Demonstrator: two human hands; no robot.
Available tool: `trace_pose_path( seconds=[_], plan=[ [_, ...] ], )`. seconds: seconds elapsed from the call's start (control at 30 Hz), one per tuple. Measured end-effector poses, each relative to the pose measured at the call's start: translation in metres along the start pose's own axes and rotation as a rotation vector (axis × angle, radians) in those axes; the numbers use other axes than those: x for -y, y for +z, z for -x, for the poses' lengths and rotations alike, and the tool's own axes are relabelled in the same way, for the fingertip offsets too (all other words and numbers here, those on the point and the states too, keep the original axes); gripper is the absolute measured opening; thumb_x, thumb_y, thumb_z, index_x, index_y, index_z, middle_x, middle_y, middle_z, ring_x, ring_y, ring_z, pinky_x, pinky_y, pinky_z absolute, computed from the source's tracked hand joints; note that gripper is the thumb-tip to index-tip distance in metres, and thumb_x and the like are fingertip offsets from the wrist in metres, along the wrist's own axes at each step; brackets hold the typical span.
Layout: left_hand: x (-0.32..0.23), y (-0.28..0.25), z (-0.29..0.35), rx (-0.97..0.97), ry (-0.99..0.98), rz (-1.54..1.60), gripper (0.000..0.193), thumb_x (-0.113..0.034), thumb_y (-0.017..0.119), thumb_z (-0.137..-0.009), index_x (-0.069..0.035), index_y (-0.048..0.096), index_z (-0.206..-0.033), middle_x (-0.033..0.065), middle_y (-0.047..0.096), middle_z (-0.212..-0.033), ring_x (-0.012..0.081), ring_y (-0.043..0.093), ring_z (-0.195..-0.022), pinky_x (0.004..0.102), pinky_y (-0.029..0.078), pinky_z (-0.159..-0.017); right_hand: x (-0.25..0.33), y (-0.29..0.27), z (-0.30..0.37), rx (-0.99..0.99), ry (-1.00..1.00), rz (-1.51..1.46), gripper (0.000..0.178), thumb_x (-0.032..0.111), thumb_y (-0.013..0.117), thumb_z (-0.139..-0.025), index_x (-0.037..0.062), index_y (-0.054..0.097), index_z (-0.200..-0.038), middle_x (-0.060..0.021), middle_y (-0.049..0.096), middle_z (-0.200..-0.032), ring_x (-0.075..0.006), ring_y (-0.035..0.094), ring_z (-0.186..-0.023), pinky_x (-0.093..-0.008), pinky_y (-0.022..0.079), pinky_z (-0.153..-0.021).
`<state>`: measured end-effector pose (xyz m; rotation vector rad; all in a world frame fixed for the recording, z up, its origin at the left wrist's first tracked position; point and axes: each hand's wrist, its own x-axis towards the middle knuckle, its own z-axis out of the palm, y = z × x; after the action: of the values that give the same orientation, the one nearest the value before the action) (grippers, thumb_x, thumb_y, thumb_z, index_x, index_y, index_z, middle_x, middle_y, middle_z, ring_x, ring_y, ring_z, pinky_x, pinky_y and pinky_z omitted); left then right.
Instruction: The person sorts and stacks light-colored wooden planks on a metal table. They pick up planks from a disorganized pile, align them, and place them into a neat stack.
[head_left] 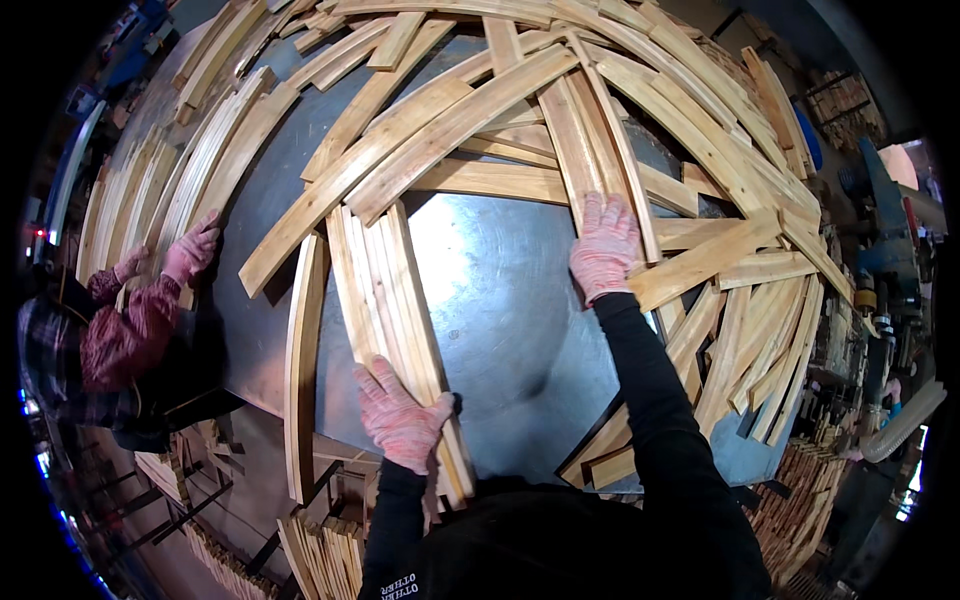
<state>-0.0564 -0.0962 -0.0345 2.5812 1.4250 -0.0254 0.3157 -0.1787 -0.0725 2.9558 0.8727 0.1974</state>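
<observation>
Left hand (402,415), lower centre: partly closed around a plank bundle (387,290). Right hand (606,247), right of centre: outstretched on boards (578,140).

Broad grey sheet-metal counter (510,390) mid-view, bright white glare (440,245) on its surface; dull brownish-grey floor (255,445) at lower left, dark metal rack frames (262,550) standing there; blue metal machinery (890,200) along the right side, pale grey ribbed hose (905,425) below it; more blue equipment (125,65) at upper left, small red light (41,235) under that; surroundings dim and cluttered; white-blue bright patches (43,464) near the lower-left rim, another bright patch (912,485) at lower right; walls too dark to make out.
</observation>
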Motion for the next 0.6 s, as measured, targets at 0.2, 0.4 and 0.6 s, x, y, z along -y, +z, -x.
trace_pose_path(
  seconds=[0.2,0.4,0.6],
  plan=[
    [0.051,-0.003,-0.003,0.02,0.133,-0.04,0.13,-0.06,0.083,-0.063,0.004,0.019,-0.157,0.0412,0.025,-0.154,0.0561,0.034,-0.138,0.057,0.034,-0.112,-0.041,-0.041,0.049,0.449,-0.071,-0.528,0.032,0.03,0.06,-0.095,0.0143,0.064,-0.122,-0.0152,0.067,-0.11,-0.0348,0.062,-0.111,-0.0449,0.051,-0.092],
    [0.046,0.005,-0.002,-0.025,0.169,-0.098,0.124,-0.082,0.058,-0.079,0.004,0.017,-0.158,0.0439,0.018,-0.155,0.0594,0.021,-0.143,0.063,0.019,-0.118,0.081,-0.061,0.255,0.785,-0.25,-0.568,0.025,0.03,0.052,-0.101,0.01,0.059,-0.115,-0.0064,0.065,-0.077,-0.0223,0.068,-0.069,-0.0405,0.052,-0.053],
    [0.016,-0.01,0.008,0.144,0.028,-0.215,0.124,-0.076,0.065,-0.077,0.004,0.017,-0.158,0.0418,0.016,-0.158,0.0608,0.013,-0.146,0.0648,0.014,-0.119,0.026,-0.067,0.142,0.736,-0.381,-1.262,0.053,0.04,0.048,-0.103,0.0068,0.051,-0.143,-0.0142,0.064,-0.133,-0.0298,0.061,-0.119,-0.0471,0.048,-0.102]
  ],
)
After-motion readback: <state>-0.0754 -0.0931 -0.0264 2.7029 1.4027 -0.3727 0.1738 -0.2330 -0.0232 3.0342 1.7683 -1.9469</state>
